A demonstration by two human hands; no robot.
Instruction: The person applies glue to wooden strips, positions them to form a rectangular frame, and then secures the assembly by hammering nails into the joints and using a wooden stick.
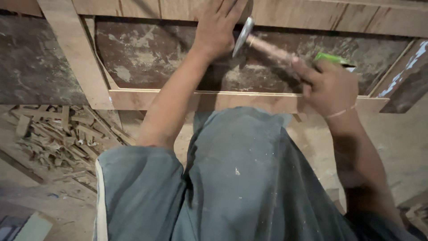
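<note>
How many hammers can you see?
1. The hammer is in the right hand, its metal head up beside the left hand on the wooden frame. None seem hidden.

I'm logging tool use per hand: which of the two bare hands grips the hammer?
The right hand, wrapped round the wooden-handled hammer with green grip end. The left hand lies flat on the pale wooden frame, holding no tool.

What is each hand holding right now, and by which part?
The right hand grips a wooden-handled steel hammer near the handle's green end. The left hand holds nothing, pressing flat on the plywood frame.
</note>
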